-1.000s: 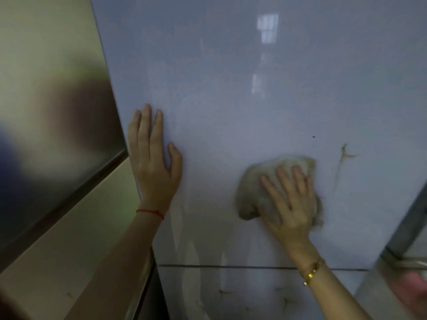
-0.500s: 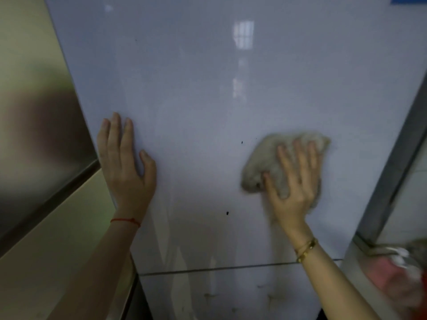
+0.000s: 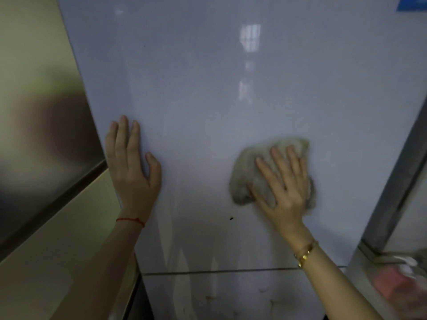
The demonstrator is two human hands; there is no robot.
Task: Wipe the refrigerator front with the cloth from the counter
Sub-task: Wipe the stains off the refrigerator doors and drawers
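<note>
The glossy pale refrigerator front point(image 3: 208, 88) fills most of the view. A crumpled beige cloth point(image 3: 249, 172) is pressed against the door at the right, under my right hand point(image 3: 284, 181), whose fingers are spread flat over it. My left hand point(image 3: 131, 167) lies flat and empty on the door's left edge, fingers pointing up. A thin seam point(image 3: 219, 271) between upper and lower doors runs below both hands. A small dark speck point(image 3: 231, 218) sits just below the cloth, and brownish stains point(image 3: 208, 297) mark the lower door.
A steel panel point(image 3: 41, 139) and beige wall point(image 3: 57, 250) stand left of the refrigerator. At the right, a grey metal frame point(image 3: 397, 176) borders the door, with blurred pink and white items point(image 3: 399, 282) low beside it. A blue sticker point(image 3: 413, 3) is at the top right.
My right hand slid the cloth from the middle of the door up and to the right, over a brown streak no longer seen. The left hand stayed planted on the door edge.
</note>
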